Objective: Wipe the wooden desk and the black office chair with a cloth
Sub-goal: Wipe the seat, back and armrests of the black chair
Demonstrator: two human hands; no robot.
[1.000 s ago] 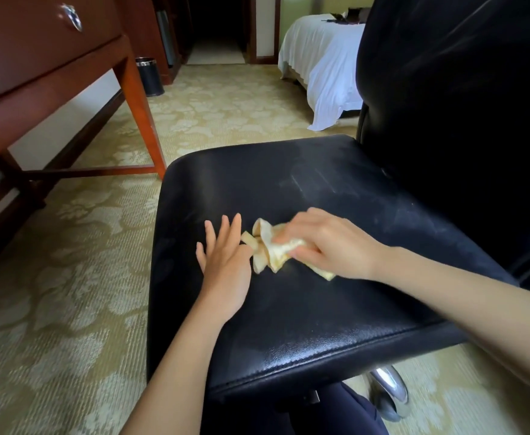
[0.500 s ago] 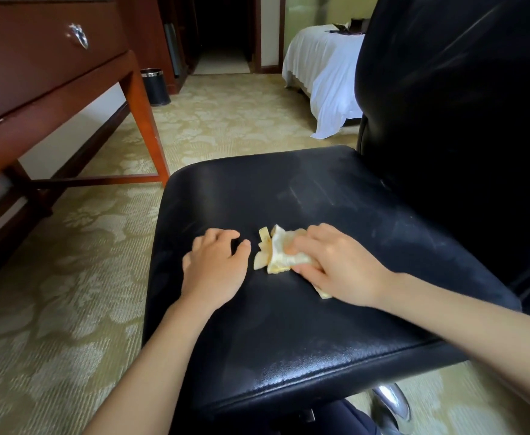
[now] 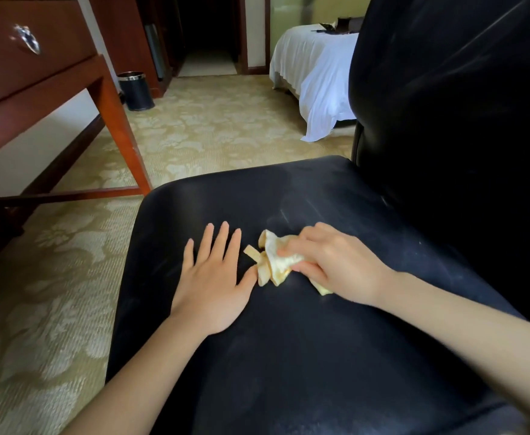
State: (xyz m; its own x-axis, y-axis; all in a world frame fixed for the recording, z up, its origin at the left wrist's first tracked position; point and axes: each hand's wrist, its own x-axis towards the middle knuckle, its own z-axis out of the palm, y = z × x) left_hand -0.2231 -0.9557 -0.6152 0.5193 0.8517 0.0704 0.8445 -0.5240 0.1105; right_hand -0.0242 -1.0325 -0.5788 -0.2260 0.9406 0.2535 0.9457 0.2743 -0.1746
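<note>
A pale patterned carpet (image 3: 53, 309) covers the floor all around me. On it, right in front of me, stands the black office chair (image 3: 320, 356), its wide seat filling the lower middle of my view and its tall backrest (image 3: 445, 105) rising at the right. Faint pale streaks and specks show on the seat's leather.

To my left is the wooden desk (image 3: 37, 76), red-brown, with one slanting leg planted on the carpet near the seat's far left corner. Beyond the chair, at the far right of the room, a bed (image 3: 317, 73) is draped in white sheets that hang to the floor.

My left hand (image 3: 213, 284) lies flat on the seat, palm down, fingers straight and slightly spread, gripping nothing. My right hand (image 3: 335, 262) is just beside it on the seat, fingers curled round a crumpled yellowish cloth (image 3: 276, 262) that I press against the leather. The cloth's loose end sticks out toward my left hand, whose thumb tip lies against it.

A small dark bin (image 3: 136, 91) with a shiny rim stands on the carpet beyond the desk leg, by the wall. A silver handle (image 3: 26, 39) glints on the desk drawer.
</note>
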